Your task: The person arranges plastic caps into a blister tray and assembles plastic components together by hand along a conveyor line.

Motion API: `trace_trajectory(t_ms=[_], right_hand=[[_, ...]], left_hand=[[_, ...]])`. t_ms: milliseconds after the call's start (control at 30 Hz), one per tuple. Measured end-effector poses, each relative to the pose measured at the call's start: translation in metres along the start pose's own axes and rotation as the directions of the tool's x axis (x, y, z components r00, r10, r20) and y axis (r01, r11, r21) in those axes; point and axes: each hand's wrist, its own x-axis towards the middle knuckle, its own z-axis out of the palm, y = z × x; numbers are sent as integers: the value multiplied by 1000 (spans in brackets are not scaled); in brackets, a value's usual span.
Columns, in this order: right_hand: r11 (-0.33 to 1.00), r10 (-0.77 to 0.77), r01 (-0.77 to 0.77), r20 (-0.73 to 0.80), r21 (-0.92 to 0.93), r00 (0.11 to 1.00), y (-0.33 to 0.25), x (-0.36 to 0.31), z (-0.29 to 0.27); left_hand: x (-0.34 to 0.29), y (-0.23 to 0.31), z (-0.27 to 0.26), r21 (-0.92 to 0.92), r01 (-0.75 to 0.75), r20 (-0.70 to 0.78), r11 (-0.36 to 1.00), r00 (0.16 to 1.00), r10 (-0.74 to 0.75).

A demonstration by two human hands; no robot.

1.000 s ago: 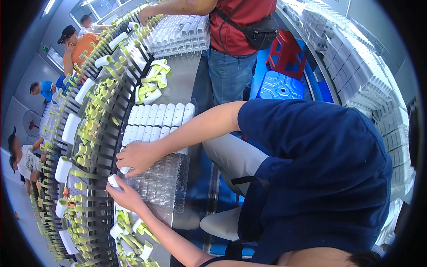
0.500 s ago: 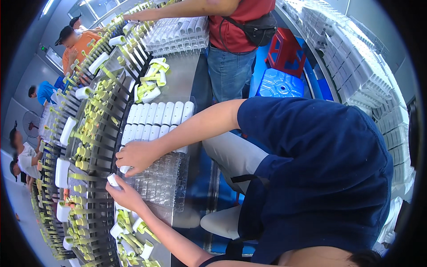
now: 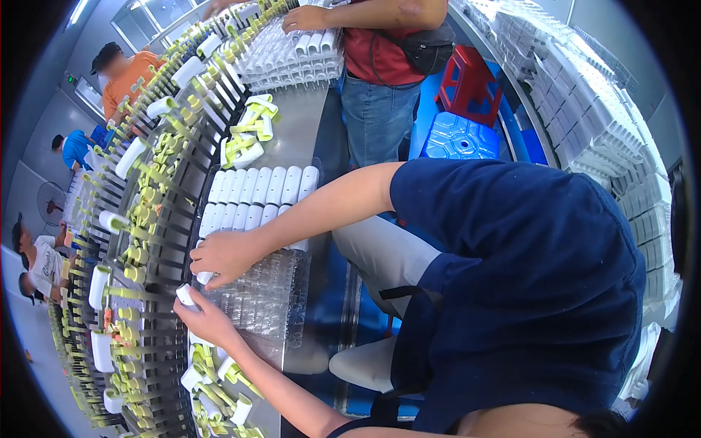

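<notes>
My left hand (image 3: 204,319) is closed around a small white plastic housing (image 3: 186,296), held at the near edge of the rack line. Just beyond it, my right hand (image 3: 228,259) is closed with its fingers over another white housing (image 3: 206,277), whose end peeks out under them. That hand sits over a clear plastic tray (image 3: 281,288). Rows of the same rounded white housings (image 3: 274,186) fill the tray's far part, while bare moulded pockets show in its near part.
Yellow-green and white parts lie in piles on the metal bench (image 3: 288,135), beyond the tray and beside my left forearm. A rack line (image 3: 157,292) with yellow-green pegs runs along the left. A co-worker in red (image 3: 387,44) stands beyond, near a blue stool (image 3: 461,137) and stacked trays (image 3: 292,62).
My hands have stayed in place. White parts on the rack line have shifted toward the far end. The co-worker in red now has a hand over the stacked trays.
</notes>
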Motion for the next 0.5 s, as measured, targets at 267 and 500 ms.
trace_trajectory(t_ms=[267,500], right_hand=[[1000,17,-17,27,15,999,-1,1,0],[1000,7,-7,26,5,1000,2,0,0]], left_hand=[[0,-2,-1,-2,3,5,1000,1000,-3],[-1,2,0,-7,6,-2,1000,1000,-6]])
